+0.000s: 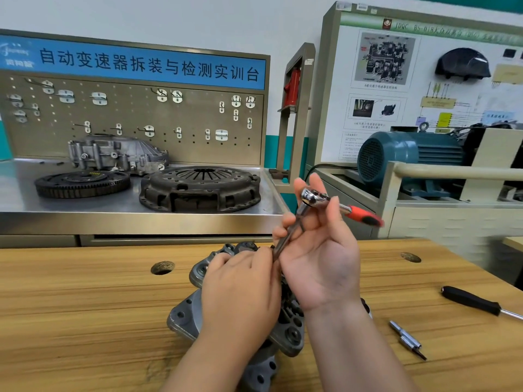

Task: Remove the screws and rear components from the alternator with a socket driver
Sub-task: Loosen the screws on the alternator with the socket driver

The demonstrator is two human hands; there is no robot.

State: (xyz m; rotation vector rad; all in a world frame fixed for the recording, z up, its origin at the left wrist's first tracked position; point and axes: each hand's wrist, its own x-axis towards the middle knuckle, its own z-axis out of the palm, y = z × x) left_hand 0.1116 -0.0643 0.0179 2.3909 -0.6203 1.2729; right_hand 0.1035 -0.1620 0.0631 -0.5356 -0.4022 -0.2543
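The alternator (188,315) lies in the middle of the wooden workbench (85,306), close to the person and largely covered by both hands. What shows of it is a grey cast-metal housing with rounded mounting ears, each with a bored hole, and dark slots along its right side. A darker part of it stands at its far end, just beyond the left knuckles.

The left hand (240,292) rests on top of the alternator, back upward, its fingers bent down towards the lower end of the tool's shaft. It is unclear whether they pinch anything there.

The right hand (319,258) is raised above the alternator's far end with the palm towards the camera. Its fingers are curled round the slim shaft of the socket driver (310,197). The driver's chrome ratchet head sits at the fingertips, its red and black handle sticks out to the right, and the shaft slants down to the left hand's fingers.

To the right on the bench lie a black-handled screwdriver (469,301) and, nearer the arm, a small metal bit (407,339).
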